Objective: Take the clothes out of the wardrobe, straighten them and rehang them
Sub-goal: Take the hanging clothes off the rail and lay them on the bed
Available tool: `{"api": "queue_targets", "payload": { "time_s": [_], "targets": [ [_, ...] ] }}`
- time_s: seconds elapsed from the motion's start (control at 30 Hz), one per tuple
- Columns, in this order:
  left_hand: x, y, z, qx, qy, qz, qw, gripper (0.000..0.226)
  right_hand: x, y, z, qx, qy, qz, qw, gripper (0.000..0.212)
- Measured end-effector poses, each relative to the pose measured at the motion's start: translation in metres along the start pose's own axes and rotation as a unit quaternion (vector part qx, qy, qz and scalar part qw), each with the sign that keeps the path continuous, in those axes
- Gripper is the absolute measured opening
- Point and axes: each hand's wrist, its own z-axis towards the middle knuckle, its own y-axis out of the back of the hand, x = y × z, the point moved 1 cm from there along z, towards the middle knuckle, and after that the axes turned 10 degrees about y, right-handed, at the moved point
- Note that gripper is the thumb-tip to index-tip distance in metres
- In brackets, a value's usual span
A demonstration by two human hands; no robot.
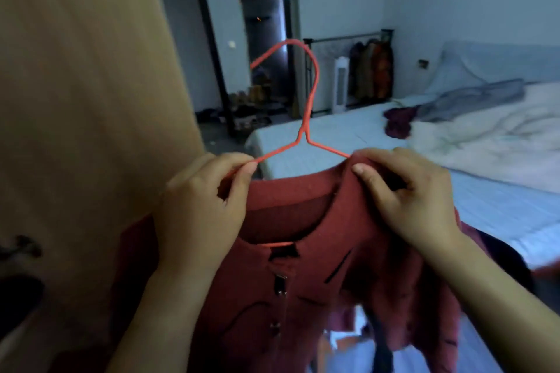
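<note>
The red buttoned garment (303, 266) is out of the wardrobe and held up in front of the person, with a red wire hanger (306, 118) already threaded through its neck and the hook standing free above. The right hand (406, 197) has its fingers curled round the collar where it lies over the hanger's right arm. The left hand (200, 215) pinches the bare wire of the left arm, with cloth bunched below it. That shoulder looks not yet seated, so the straightening seems partly done, and the rehanging is left to do. The wooden wardrobe door (85, 85) stands just to the left. To the right is the bed (500, 206), where a purple garment (398, 123) and a grey one (472, 100) lie, perhaps waiting their turn.
</note>
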Motion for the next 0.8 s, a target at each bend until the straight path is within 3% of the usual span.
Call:
{"api": "queue_targets", "payload": {
  "time_s": [0.17, 0.37, 0.8],
  "targets": [
    [-0.039, -0.133, -0.06, 0.131, 0.106, -0.104, 0.98, 0.011, -0.094, 0.064, -0.074, 0.069, -0.084, -0.031, 0.994, 0.026],
    [-0.069, -0.242, -0.08, 0.238, 0.157, -0.163, 0.945, 0.01, -0.18, 0.095, -0.098, 0.066, -0.152, -0.066, 0.984, 0.021],
    [-0.043, -0.447, 0.036, 0.254, 0.193, -0.156, 0.935, 0.017, -0.384, -0.003, -0.037, 0.071, -0.215, -0.091, 0.97, 0.021]
  ]
}}
